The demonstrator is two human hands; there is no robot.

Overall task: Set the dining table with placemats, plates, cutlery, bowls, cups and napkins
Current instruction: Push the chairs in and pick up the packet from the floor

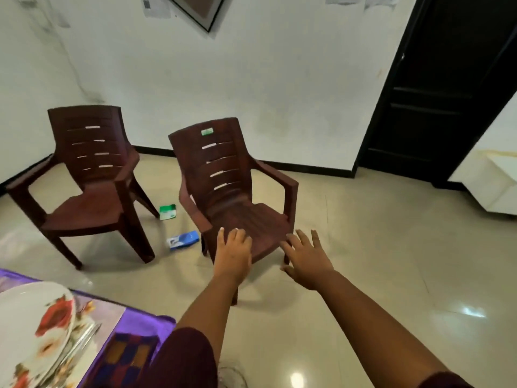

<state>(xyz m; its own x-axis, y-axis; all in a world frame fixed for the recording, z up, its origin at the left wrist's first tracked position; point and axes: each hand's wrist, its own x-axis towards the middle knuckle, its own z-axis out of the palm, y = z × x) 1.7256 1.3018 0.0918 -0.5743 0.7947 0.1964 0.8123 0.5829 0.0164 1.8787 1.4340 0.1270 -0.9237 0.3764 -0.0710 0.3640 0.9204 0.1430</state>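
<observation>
Reaching, both hands (233, 253) (307, 257) empty, beside flowered plate (33, 326) on table.

Both arms reach forward with fingers spread and holding nothing: the left hand (233, 252) and the right hand (307, 257) are over the front edge of a dark brown plastic armchair (232, 189). A second matching brown plastic armchair (86, 175) stands well to the left of the left hand. Between the chairs, on the glossy beige tiled floor (363, 261), lie a green-and-white packet (167, 212) and a blue-and-white packet (183, 240). Below and left of the left hand, a white floral plate (33, 326) rests on a purple placemat (140, 320).
</observation>
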